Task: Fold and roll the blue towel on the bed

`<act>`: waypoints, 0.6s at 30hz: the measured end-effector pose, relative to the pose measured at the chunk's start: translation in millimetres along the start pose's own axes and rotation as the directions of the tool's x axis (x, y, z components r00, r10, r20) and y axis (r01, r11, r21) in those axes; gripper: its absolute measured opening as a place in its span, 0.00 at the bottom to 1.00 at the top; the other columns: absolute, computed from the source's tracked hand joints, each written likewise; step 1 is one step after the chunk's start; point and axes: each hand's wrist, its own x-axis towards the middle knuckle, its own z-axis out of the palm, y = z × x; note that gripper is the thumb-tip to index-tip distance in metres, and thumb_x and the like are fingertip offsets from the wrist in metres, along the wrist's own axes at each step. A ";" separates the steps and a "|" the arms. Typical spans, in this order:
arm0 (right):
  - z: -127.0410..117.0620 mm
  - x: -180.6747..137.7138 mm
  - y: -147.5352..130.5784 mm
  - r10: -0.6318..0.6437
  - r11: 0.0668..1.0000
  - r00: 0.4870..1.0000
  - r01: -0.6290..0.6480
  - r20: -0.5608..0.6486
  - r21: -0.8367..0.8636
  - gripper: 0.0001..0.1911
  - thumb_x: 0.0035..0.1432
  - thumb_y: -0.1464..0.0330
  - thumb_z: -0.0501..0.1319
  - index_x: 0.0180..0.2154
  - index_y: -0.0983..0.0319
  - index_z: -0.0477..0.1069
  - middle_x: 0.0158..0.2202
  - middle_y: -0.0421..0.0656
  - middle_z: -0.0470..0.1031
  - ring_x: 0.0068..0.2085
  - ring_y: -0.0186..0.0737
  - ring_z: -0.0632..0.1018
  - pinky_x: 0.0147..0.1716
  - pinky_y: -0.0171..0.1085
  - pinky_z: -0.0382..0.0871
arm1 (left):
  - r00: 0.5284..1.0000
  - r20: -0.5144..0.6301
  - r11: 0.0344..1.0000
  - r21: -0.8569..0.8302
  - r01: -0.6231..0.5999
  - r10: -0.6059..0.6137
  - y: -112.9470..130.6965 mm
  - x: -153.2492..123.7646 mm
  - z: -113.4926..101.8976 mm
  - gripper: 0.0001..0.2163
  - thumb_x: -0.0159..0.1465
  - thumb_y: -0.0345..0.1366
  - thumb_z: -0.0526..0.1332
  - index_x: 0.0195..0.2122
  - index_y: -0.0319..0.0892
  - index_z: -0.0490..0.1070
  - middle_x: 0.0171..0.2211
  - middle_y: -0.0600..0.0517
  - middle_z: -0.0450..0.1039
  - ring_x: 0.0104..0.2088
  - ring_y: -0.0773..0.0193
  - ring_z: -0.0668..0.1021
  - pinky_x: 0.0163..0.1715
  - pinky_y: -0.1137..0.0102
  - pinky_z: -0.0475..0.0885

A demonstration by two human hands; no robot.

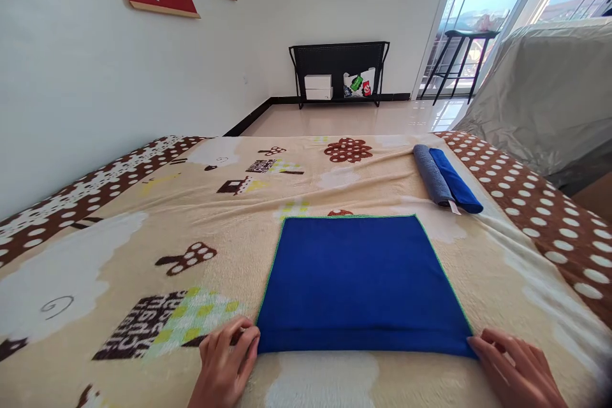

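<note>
two near corners of blue cloth (358, 280) pinched: left hand (227, 358) curled, right hand (519, 362) slanting inward, both nearly closed.

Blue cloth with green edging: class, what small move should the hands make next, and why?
Probably roll the near edge of the blue cloth one turn forward. The left hand and right hand pinch its near corners, a narrow strip along that edge looks turned over, and the rest lies flat.

You see a plain deep-blue cloth (361, 280) — green-edged — one grey-blue roll (431, 175), one royal-blue roll (456, 180), and a cream blanket (239, 229) bordered in brown with white polka dots.
</note>
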 end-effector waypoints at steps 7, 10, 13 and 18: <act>-10.9 -2.6 9.3 -0.127 0.989 0.987 0.133 0.097 -0.061 0.21 0.60 0.57 0.64 0.55 0.48 0.73 0.49 0.40 0.77 0.47 0.43 0.78 0.48 0.42 0.66 | 0.972 0.104 0.973 0.064 -0.220 0.213 -1.3 -5.4 -24.0 0.18 0.65 0.28 0.60 0.55 0.47 0.73 0.46 0.51 0.80 0.46 0.58 0.79 0.48 0.61 0.62; -9.3 7.1 7.7 -0.113 0.993 0.989 0.117 0.094 -0.034 0.17 0.60 0.56 0.64 0.51 0.50 0.76 0.48 0.40 0.78 0.47 0.42 0.78 0.48 0.41 0.67 | 0.964 0.119 0.966 0.075 -0.247 0.237 -4.1 -2.3 -25.0 0.17 0.65 0.31 0.62 0.55 0.47 0.72 0.47 0.52 0.80 0.46 0.58 0.79 0.48 0.62 0.62; -8.8 19.5 9.3 -0.125 0.992 0.985 0.126 0.116 0.002 0.15 0.62 0.56 0.62 0.48 0.52 0.77 0.47 0.41 0.78 0.46 0.41 0.78 0.46 0.40 0.69 | 0.968 0.113 0.972 0.046 -0.231 0.224 -8.2 3.0 -22.1 0.13 0.66 0.30 0.60 0.52 0.46 0.73 0.46 0.51 0.80 0.47 0.58 0.78 0.48 0.62 0.63; -18.6 31.0 16.3 -0.204 0.979 0.970 0.198 0.134 0.057 0.11 0.63 0.59 0.62 0.46 0.52 0.78 0.43 0.40 0.79 0.43 0.39 0.79 0.42 0.38 0.71 | 0.967 0.084 0.971 0.002 -0.240 0.239 -15.2 4.7 -22.6 0.13 0.67 0.26 0.58 0.49 0.46 0.74 0.44 0.51 0.80 0.45 0.59 0.79 0.49 0.64 0.64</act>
